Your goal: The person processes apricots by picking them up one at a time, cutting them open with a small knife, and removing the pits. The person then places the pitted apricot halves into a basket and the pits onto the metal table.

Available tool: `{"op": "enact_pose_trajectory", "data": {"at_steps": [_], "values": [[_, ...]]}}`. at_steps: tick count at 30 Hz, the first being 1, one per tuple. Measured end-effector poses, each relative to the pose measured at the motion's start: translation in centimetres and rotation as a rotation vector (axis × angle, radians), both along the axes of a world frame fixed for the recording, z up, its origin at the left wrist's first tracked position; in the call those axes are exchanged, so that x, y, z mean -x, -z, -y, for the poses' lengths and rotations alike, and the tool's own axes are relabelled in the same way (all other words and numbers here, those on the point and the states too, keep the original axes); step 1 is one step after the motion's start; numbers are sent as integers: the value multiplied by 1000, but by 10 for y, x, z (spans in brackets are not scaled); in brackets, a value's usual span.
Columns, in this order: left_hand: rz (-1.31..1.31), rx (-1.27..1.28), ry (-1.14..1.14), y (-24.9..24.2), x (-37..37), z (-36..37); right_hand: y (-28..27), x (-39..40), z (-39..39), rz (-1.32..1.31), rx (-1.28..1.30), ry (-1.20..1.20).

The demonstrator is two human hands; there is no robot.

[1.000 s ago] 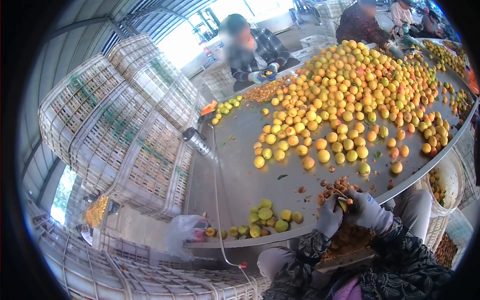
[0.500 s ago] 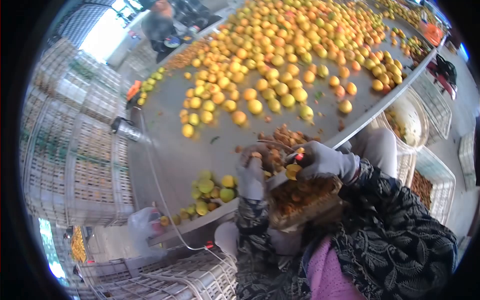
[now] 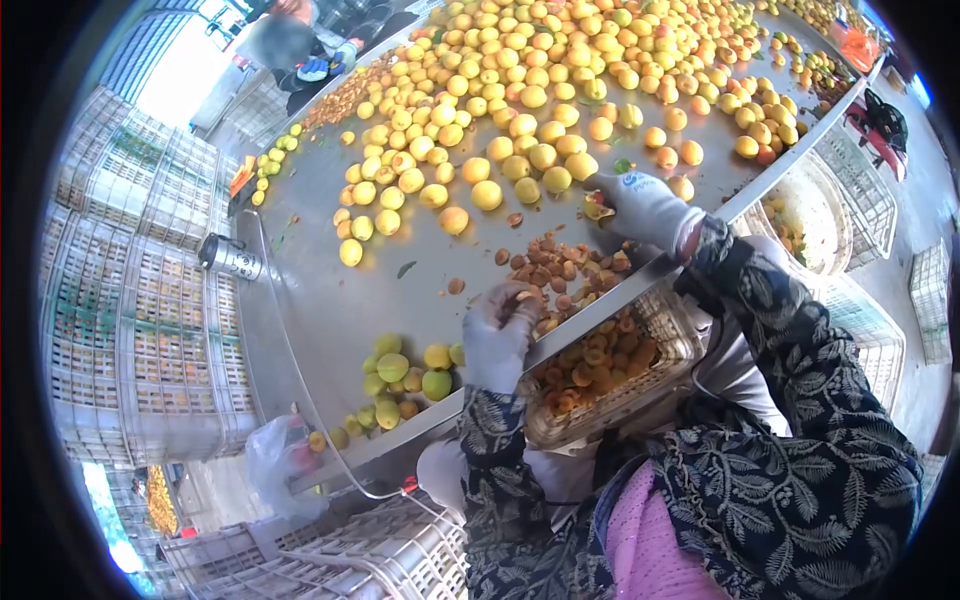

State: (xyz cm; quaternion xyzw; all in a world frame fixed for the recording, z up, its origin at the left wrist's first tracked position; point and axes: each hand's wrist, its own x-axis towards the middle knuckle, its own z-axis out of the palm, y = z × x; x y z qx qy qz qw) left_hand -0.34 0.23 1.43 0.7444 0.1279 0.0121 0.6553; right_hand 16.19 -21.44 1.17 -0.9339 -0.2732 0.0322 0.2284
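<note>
My right hand (image 3: 645,210), in a pale glove, reaches over the metal table near the loose apricots (image 3: 540,157). Its fingers are closed on a small yellow-and-red thing (image 3: 597,207) whose kind does not show clearly. Near the table's front edge, my gloved left hand (image 3: 497,338) has its fingers curled together; what is in them, if anything, I cannot make out. Beside it lies a heap of brown apricot stones (image 3: 562,272). Below the edge, at my lap, a plastic basket (image 3: 680,335) holds orange apricot halves (image 3: 600,355).
Greenish-yellow fruit (image 3: 392,368) lies left of my left hand. Stacked crates (image 3: 165,320) and a dark cylindrical flask (image 3: 228,256) stand at the left. A round tub (image 3: 835,240) sits right of the table rim (image 3: 770,175). Another person (image 3: 300,70) is across the table.
My hands were close together over the basket, with a cut apricot at the right one. The right hand has moved up and away over the table; the left stays near the edge.
</note>
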Motion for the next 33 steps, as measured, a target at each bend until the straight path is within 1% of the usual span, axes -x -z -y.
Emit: {"op": "enact_pose_trajectory", "data": {"at_steps": [1, 4, 5, 7, 8, 10, 11, 12, 13, 14, 16, 17, 19, 20, 22, 23, 24, 26, 27, 29, 30, 32, 33], "values": [[58, -108, 23, 2, -1, 0, 3, -5, 0, 18, 57, -2], [71, -105, -13, -8, -2, 2, 11, -19, -2, 65, 18, -32], [77, -112, -14, -3, -4, -1, 12, -22, -3, 71, 11, -33], [203, -73, -119, 13, -8, -6, -21, -6, -11, -425, -120, 34], [204, -74, -125, 9, -10, -1, -42, 14, -17, -752, -349, 29], [337, 211, -165, -3, -14, 13, -65, 43, -30, -971, -486, -34], [340, 203, -168, -1, -14, 18, -56, 52, -37, -970, -644, -177], [358, 354, -172, 1, -15, 22, -44, 61, -45, -962, -801, -323], [376, 504, -174, 3, -15, 22, -42, 72, -59, -919, -932, -343], [379, 496, -176, 3, -14, 18, -27, 72, -65, -679, -743, -284], [303, 601, -106, -7, -12, 13, -33, 81, -70, -407, -629, -118], [295, 703, -188, -12, -9, 17, -32, 84, -69, -409, -629, -125], [287, 726, -210, -8, -6, 7, -33, 86, -66, -681, -926, -247], [269, 751, -228, -5, -3, 3, -36, 90, -64, -684, -922, -251], [275, 749, -215, -5, -3, 3, -57, 104, -58, -739, -880, -347], [283, 744, -197, -5, -4, 3, -52, 105, -59, -676, -827, -357], [283, 746, -195, -6, -4, 4, -50, 105, -60, -674, -825, -354], [253, 760, -229, -9, -2, 8, -47, 105, -64, -557, -760, -358], [254, 761, -230, -10, -2, 10, -44, 106, -66, -557, -759, -359], [257, 683, -230, -10, -2, 14, -37, 113, -71, -446, -785, -293], [260, 685, -231, -9, -1, 15, -36, 115, -73, -444, -783, -295], [312, 520, -223, -6, 1, 17, -34, 119, -77, -463, -704, -148], [314, 521, -219, -3, 0, 19, -36, 120, -78, -459, -704, -146]]}}
